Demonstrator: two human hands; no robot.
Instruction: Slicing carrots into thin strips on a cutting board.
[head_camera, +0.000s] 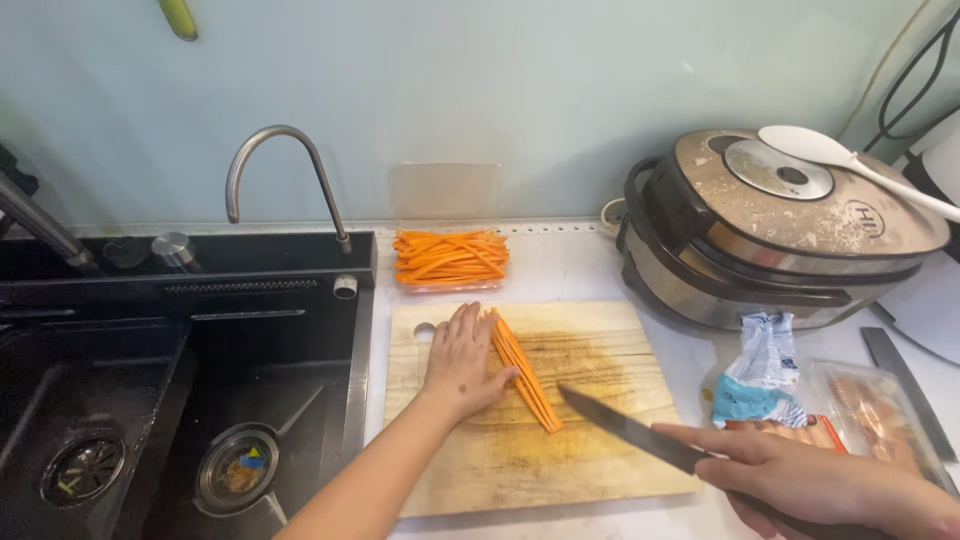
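A wooden cutting board (590, 440) lies on the white counter beside the sink. On it rests a bundle of long orange carrot strips (525, 372), laid diagonally. My left hand (460, 362) lies flat against the left side of the strips, fingers pressing them together. My right hand (820, 485) grips the handle of a dark kitchen knife (625, 428), whose tip points toward the lower end of the strips without touching them. Behind the board, a clear tray (450, 260) holds a pile of cut carrot sticks.
A black sink (180, 400) with a curved tap (285, 180) fills the left. A rice cooker (780, 230) with a white spoon (850, 165) on its lid stands at the right. Crumpled blue-white packaging (760, 375) and a plastic-wrapped pack (870, 410) lie near my right hand.
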